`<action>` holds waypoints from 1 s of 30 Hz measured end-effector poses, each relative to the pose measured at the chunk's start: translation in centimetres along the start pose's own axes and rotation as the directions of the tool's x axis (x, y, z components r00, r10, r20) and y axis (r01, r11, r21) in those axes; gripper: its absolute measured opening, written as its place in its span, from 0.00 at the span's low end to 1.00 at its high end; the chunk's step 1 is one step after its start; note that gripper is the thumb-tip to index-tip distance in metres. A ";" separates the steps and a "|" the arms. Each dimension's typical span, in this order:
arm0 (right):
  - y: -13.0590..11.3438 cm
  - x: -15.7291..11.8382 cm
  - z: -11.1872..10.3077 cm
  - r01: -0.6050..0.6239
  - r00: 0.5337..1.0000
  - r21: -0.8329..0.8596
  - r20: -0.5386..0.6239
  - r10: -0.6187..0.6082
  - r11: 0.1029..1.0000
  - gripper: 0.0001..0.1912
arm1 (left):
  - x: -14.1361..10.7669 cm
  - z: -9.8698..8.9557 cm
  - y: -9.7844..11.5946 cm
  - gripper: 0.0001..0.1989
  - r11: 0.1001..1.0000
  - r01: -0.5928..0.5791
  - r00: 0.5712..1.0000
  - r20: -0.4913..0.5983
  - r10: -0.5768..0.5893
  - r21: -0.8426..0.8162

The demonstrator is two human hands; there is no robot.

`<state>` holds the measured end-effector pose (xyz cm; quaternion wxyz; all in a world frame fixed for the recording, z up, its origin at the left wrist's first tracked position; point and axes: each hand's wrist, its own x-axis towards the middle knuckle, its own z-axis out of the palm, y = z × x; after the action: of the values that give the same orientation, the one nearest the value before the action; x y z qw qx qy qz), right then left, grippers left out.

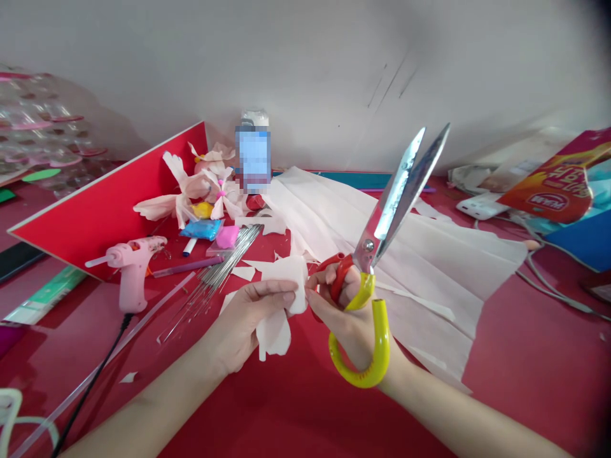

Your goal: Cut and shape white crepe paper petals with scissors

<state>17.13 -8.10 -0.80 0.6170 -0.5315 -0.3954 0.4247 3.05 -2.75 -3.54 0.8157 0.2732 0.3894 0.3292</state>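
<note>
- The left hand [251, 321] is closed to a narrow pinch, with thumb and fingers gripping a small piece of pale pink crepe paper [291, 283] near the middle of the table, roughly at the centre of the clock.
- The right hand [351, 321] is curled through the looped handles of large red-and-yellow scissors [377, 254], whose steel blades stand apart and point toward 1 o'clock. Its fingertips [312, 296] are just beside the paper's edge.
- That paper looks very light, soft and easily creased or torn. It seems best held gently by a thicker, gathered part, with fingers close to the edge being worked.
- A wide pleated crepe-paper sheet [429, 267] lies at 2 o'clock.
- Paper flowers [210, 194] sit at 11 o'clock against a red board [105, 216].
- A pink hot glue gun [131, 273] rests at 10 o'clock, and a bundle of thin steel wires [214, 273] lies between it and the hands.
- An upright object at 12 o'clock is too blurred to identify.
</note>
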 end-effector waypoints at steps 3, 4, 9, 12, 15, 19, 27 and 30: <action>-0.1 0.0 -0.1 0.001 1.000 -0.019 0.017 -0.001 1.000 0.12 | -0.1 0.1 0.1 0.08 0.999 -0.020 1.000 0.010 0.020 0.039; -0.1 0.0 -0.1 -0.007 1.000 -0.022 0.024 0.007 1.000 0.12 | -0.2 0.2 0.1 0.08 0.998 -0.025 1.000 0.016 0.024 0.059; 0.2 0.0 0.0 -0.039 0.999 -0.005 0.006 0.039 0.999 0.14 | -0.2 0.5 0.2 0.08 0.989 -0.056 0.998 0.049 0.050 0.139; 0.2 0.0 0.0 -0.057 0.998 -0.015 -0.003 0.057 0.998 0.15 | -0.3 0.6 0.2 0.08 0.980 -0.079 0.996 0.054 0.071 0.182; 0.2 0.0 -0.1 -0.062 0.998 -0.079 -0.033 0.060 0.995 0.15 | -0.4 0.3 0.0 0.06 0.970 -0.086 0.996 0.057 0.075 0.226; 0.3 0.0 -0.1 -0.049 0.997 -0.090 -0.065 0.044 0.995 0.14 | -0.6 -0.1 -0.1 0.04 0.963 -0.105 0.993 0.071 0.090 0.248; 0.7 0.1 -0.7 0.018 0.999 -0.079 -0.032 -0.021 0.997 0.11 | -0.7 0.4 0.2 0.08 0.925 -0.117 0.993 0.018 0.119 0.361; 0.8 0.2 -0.8 0.036 0.999 -0.041 -0.025 -0.037 0.999 0.11 | -0.7 0.5 0.2 0.09 0.909 -0.133 0.986 -0.044 0.164 0.395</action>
<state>17.91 -8.11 -1.64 0.6190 -0.5419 -0.4056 0.3984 3.03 -3.26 -2.86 0.7018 0.4465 0.4563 0.3161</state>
